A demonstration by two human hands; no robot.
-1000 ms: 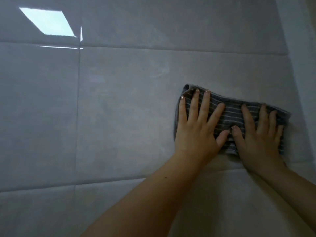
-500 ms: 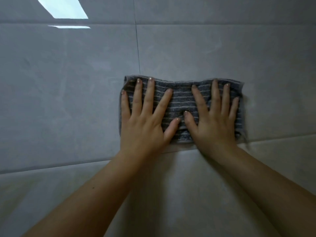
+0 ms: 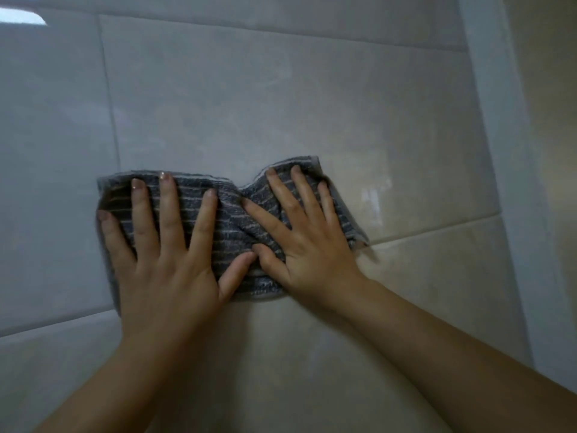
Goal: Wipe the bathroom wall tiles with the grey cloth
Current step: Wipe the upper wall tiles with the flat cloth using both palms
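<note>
A grey cloth with thin pale stripes [image 3: 231, 220] lies flat against the large glossy grey wall tiles [image 3: 249, 104]. My left hand [image 3: 165, 245] presses its left half with fingers spread and straight. My right hand [image 3: 306, 235] presses the right half the same way, its fingers angled up and left. The two thumbs touch near the cloth's lower middle, where the fabric is bunched into a fold. The cloth sits just above a horizontal grout line.
A vertical grout line [image 3: 109, 98] runs down to the cloth's upper left corner. A pale wall corner strip [image 3: 499, 182] rises at the right. A bright window reflection [image 3: 22, 17] shows on the tile at top left. White smudges [image 3: 373, 198] mark the tile right of the cloth.
The cloth and both hands slid left along the wall, then back towards the right corner. The cloth's middle has bunched and its right end has tilted upward.
</note>
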